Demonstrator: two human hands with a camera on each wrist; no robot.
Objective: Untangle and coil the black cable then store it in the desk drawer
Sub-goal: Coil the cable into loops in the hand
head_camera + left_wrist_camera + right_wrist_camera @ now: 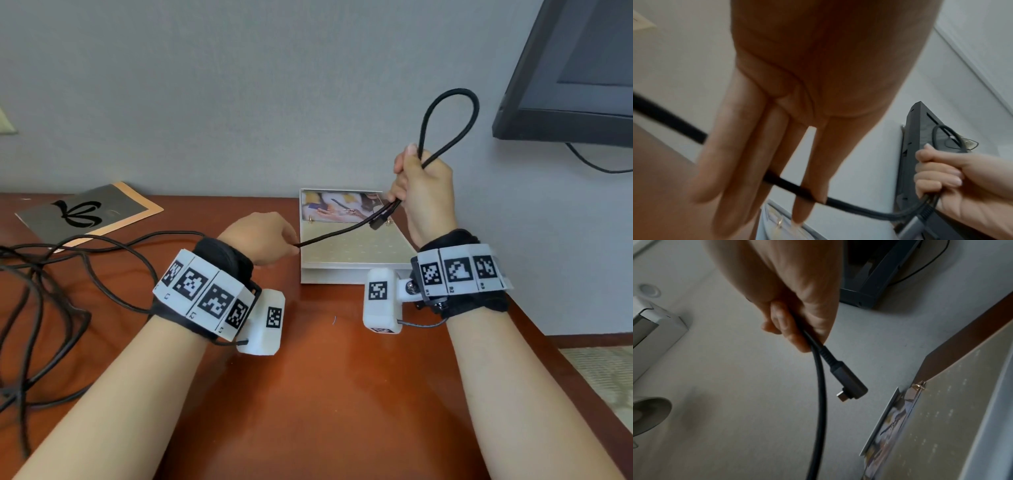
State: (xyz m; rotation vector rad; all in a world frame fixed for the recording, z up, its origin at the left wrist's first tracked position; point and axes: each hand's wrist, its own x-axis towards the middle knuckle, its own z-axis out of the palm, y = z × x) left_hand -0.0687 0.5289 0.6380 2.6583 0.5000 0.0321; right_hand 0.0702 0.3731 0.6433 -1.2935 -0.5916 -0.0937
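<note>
My right hand (424, 195) is raised above the desk and grips a loop (475, 102) of the black cable in its fist. The angled plug (846, 384) hangs just below that fist (797, 296). From there the black cable (335, 233) runs down and left to my left hand (263, 236). In the left wrist view it passes behind the outer fingers (740, 146) and is pinched between forefinger and thumb. The remaining cable lies in a loose tangle (34, 270) on the desk at the left. No drawer is in view.
A white box with a photo panel (349, 250) stands against the wall under the hands. A dark folder with an orange border (96, 209) lies at the back left. A black monitor (575, 68) hangs at the upper right. The brown desk (325, 377) ends at the right.
</note>
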